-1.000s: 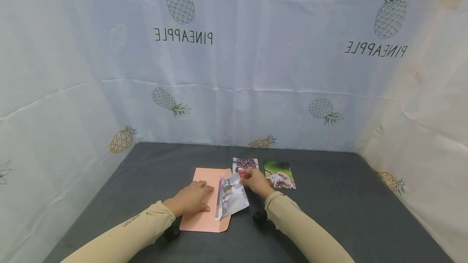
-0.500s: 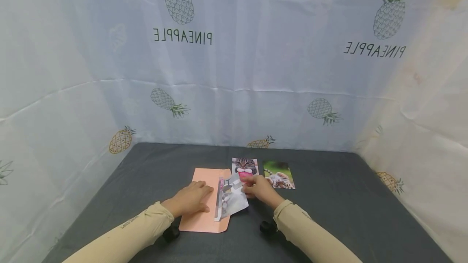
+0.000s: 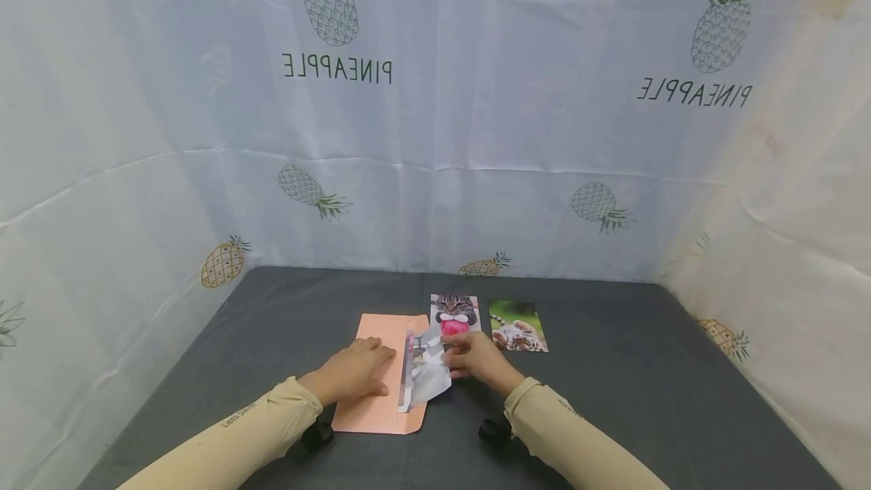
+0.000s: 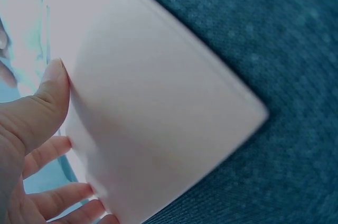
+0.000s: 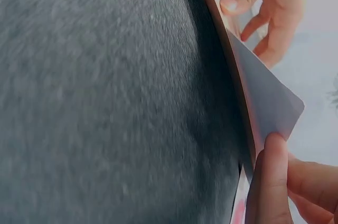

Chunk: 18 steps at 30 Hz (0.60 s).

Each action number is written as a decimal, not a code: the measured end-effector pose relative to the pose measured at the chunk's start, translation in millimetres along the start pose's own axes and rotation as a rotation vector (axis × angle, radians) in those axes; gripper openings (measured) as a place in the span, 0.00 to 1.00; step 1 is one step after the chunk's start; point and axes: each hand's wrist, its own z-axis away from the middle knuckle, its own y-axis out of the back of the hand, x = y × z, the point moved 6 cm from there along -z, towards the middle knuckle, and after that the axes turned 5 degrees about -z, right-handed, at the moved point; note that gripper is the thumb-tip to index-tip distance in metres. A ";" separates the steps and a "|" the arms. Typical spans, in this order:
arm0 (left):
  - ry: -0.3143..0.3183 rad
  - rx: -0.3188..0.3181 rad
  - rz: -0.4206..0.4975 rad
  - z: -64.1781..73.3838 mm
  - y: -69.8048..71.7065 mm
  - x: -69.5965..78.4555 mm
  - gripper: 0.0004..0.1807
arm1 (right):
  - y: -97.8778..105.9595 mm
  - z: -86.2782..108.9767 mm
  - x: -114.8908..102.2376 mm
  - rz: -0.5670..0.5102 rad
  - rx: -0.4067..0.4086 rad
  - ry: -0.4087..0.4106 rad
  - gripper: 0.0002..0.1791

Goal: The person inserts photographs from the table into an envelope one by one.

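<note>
A peach envelope (image 3: 373, 414) lies on the dark table, its open side facing right. A photo print (image 3: 429, 380) sits partly in that opening, its outer part bowed up from the table. My left hand (image 3: 350, 370) rests on the envelope with fingers spread; in the left wrist view its thumb (image 4: 50, 86) lies against the paper. At the photo's outer edge, my right hand (image 3: 481, 358) holds it between thumb and fingers. The right wrist view shows the thumb (image 5: 273, 166) against the photo's raised grey underside (image 5: 266, 94).
A cat photo (image 3: 454, 314) lies behind the right hand, partly overlapped by the envelope side. Right of it is a tiger cub photo (image 3: 519, 325) on a green background. A pineapple-print curtain (image 3: 435, 112) hangs around the table (image 3: 612, 369).
The right hand has shifted from the photo's upper corner to its right edge. The photo has slid a little left into the envelope and bowed. The left hand stays in place.
</note>
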 end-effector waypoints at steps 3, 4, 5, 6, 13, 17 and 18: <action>0.002 0.000 0.003 -0.5 -1.2 -0.5 0.33 | -5.1 -1.0 -1.8 -0.007 0.007 0.006 0.23; 0.003 0.000 0.007 -0.6 -1.6 -0.5 0.33 | -6.4 -1.6 -2.0 -0.006 0.014 0.007 0.23; 0.004 0.000 0.010 -0.7 -1.9 -0.6 0.33 | -7.9 -2.1 -2.5 -0.003 0.020 0.009 0.23; 0.005 0.000 0.012 -0.5 -1.8 -0.6 0.33 | -9.4 -2.7 -2.8 0.005 0.027 0.013 0.23; 0.016 -0.007 0.019 0.3 -1.5 -1.5 0.33 | -18.2 -5.9 -6.1 0.054 0.090 0.011 0.20; 0.014 -0.003 0.025 0.7 -1.1 -2.1 0.33 | -20.8 -7.6 -8.3 0.101 0.113 -0.002 0.17; 0.011 -0.001 0.026 0.8 -1.0 -2.1 0.32 | -21.3 -8.2 -8.8 0.112 0.116 -0.007 0.17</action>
